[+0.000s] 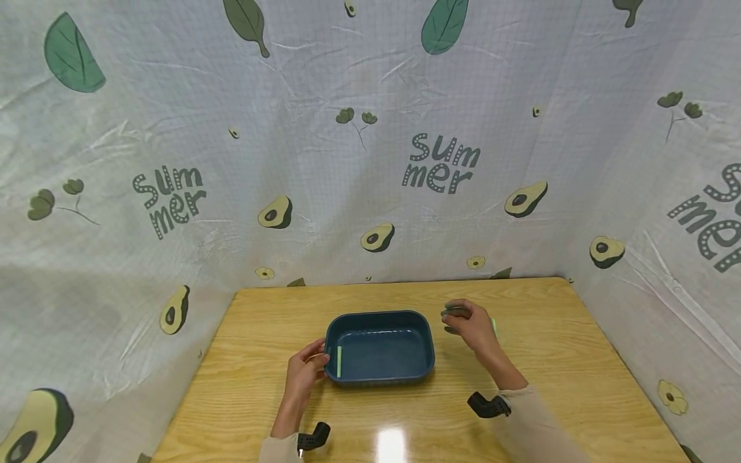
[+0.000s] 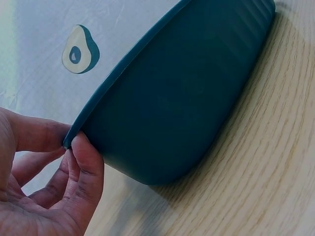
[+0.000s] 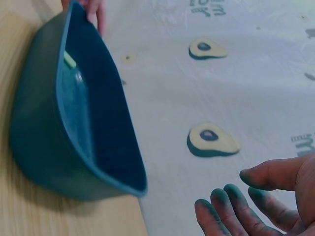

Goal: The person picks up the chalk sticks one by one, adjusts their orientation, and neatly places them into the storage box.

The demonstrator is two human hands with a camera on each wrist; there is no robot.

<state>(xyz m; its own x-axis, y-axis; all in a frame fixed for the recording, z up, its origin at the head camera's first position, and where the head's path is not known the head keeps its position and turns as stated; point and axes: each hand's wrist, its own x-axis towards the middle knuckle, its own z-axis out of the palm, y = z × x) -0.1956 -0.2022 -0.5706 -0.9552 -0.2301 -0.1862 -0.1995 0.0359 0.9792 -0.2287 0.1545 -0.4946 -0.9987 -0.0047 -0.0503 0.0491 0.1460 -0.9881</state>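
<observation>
Tray (image 1: 379, 347) rim pinched by left hand (image 1: 305, 371), seemingly.

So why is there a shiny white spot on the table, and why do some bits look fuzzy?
In the head view, a lamp's glare bounces off the glossy table, and the curtain walls bend from the wide lens. In the right wrist view, the blue tub looks smeary and the fingers show a greenish tint. In the left wrist view, the tub casts a soft shadow.

A makeshift recording booth rather than a lived-in room. A wooden table (image 1: 579, 360) is walled on three sides by a creased white cloth backdrop (image 1: 359, 167) printed with avocados, leaves and "summer".
</observation>
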